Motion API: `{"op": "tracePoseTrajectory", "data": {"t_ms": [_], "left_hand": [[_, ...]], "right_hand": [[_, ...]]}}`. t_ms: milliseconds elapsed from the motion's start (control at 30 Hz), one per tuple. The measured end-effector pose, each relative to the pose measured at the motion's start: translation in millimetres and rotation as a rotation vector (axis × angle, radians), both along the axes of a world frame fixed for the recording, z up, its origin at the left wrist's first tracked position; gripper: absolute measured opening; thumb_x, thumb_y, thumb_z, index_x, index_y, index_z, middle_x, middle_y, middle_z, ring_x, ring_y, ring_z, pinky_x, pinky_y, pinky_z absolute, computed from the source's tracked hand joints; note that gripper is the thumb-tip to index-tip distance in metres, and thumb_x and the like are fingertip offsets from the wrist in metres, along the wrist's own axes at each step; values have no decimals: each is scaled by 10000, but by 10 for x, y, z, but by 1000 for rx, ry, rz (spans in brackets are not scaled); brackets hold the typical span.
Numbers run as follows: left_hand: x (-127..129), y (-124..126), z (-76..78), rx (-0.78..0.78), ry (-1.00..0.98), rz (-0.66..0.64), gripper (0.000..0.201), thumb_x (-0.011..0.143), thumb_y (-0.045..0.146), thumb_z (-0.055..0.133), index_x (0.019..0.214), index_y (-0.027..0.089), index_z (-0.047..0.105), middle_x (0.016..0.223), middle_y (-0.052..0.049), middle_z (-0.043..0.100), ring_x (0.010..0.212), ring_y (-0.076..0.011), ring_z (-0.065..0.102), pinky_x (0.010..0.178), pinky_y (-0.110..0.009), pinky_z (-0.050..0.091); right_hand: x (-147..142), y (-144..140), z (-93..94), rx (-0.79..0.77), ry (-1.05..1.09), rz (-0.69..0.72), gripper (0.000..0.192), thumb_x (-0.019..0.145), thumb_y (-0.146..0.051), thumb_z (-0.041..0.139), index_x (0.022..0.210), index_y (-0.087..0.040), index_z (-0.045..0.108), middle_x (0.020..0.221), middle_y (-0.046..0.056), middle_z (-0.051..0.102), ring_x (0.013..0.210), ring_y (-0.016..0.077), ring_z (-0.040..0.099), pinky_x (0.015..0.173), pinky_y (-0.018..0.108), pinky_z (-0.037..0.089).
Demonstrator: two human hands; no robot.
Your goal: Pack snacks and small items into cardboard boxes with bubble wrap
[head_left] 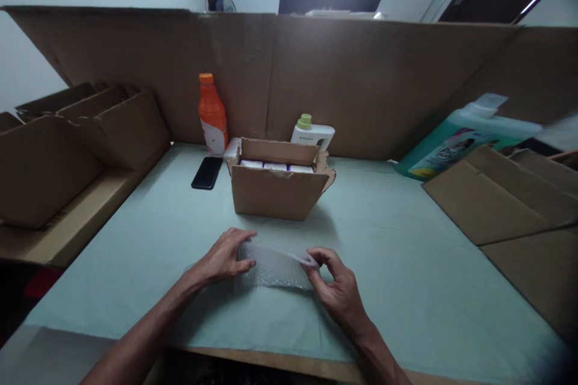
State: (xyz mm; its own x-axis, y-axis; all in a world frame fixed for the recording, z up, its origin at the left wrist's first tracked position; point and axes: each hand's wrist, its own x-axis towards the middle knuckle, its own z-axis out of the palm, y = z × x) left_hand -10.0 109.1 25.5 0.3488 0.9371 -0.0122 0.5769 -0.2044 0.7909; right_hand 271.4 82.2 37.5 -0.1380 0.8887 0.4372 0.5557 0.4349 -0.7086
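Between my hands, close to the front of the table, is a piece of clear bubble wrap point(277, 267). My left hand point(228, 257) grips its left end, thumb in front and fingers behind. The right end is pinched by my right hand point(335, 283), where the upper edge curls over. Just beyond stands an open cardboard box point(275, 192), its flaps up. Several white packs with purple edges point(275, 166) sit inside it in a row; their lower parts are hidden by the box wall.
Behind the box stand an orange bottle point(212, 111) and a white bottle with a green cap point(311, 131). A black phone point(207, 173) lies at left. At right a teal jug point(460, 138) leans by cardboard point(497, 192). Cardboard boxes point(45, 162) border the left, a cardboard wall point(338, 84) the back.
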Motion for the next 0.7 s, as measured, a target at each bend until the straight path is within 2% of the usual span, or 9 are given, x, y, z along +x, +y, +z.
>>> {"op": "tracePoseTrajectory", "data": {"t_ms": [67,133,233,333,433,500,567,633,700], "left_hand": [[7,-36,33,-88,-5,-1,215,707,305,612,878,181,653,888,-54,663,900,-233,594,860,-373,484],[41,-148,9,-99,-13,20,136,745,319,550,751,189,589,739,-14,616,740,-184,576,700,-292,472],[112,-345,-48,-106,-123,130,201,802,385,512,743,196,551,661,13,571,624,-149,538,570,-238,410],[147,-386,94,24,-222,263,214,842,398,544,816,196,612,694,1,614,629,-157,569,577,-243,432],[122,-155,571,387,-179,291,181,899,335,533,909,212,665,828,-32,702,749,-177,643,691,-258,492],[94,154,999,646,-101,312,190,920,320,514,934,218,673,901,-43,725,820,-180,657,767,-263,503],[78,548,1399,806,22,351,239,928,359,493,956,207,675,934,-52,730,842,-183,655,813,-275,501],[75,963,1682,779,208,358,300,934,364,457,1042,177,666,986,-69,731,864,-189,657,819,-279,493],[86,1324,1809,621,442,277,307,927,314,447,1074,157,666,960,-76,734,841,-189,661,767,-268,481]], "right_hand": [[59,-50,-36,7,18,-25,171,884,-300,610,1033,-224,647,855,35,730,725,167,688,710,262,572],[125,-79,-111,-42,27,-61,201,866,-318,626,1041,-223,658,834,29,727,703,169,690,685,257,578],[204,-66,-171,-156,56,-64,231,851,-343,630,1039,-214,670,769,12,712,640,170,680,617,253,575],[227,62,36,-186,85,-3,253,862,-364,623,1054,-208,676,776,13,717,665,178,682,629,265,572],[180,342,568,-73,91,40,223,872,-379,622,1008,-215,688,831,26,723,715,179,669,664,272,554],[125,626,992,60,87,10,211,878,-393,624,975,-218,691,837,29,709,732,178,646,685,277,535],[70,977,1358,180,65,-36,206,879,-387,623,964,-211,685,846,31,697,752,179,628,706,283,521],[32,1357,1598,212,-40,-45,197,889,-333,587,990,-187,674,885,39,702,775,173,630,718,278,509],[11,1710,1697,134,-279,-13,174,875,-256,563,972,-169,678,893,46,713,776,169,641,694,267,494]]}}
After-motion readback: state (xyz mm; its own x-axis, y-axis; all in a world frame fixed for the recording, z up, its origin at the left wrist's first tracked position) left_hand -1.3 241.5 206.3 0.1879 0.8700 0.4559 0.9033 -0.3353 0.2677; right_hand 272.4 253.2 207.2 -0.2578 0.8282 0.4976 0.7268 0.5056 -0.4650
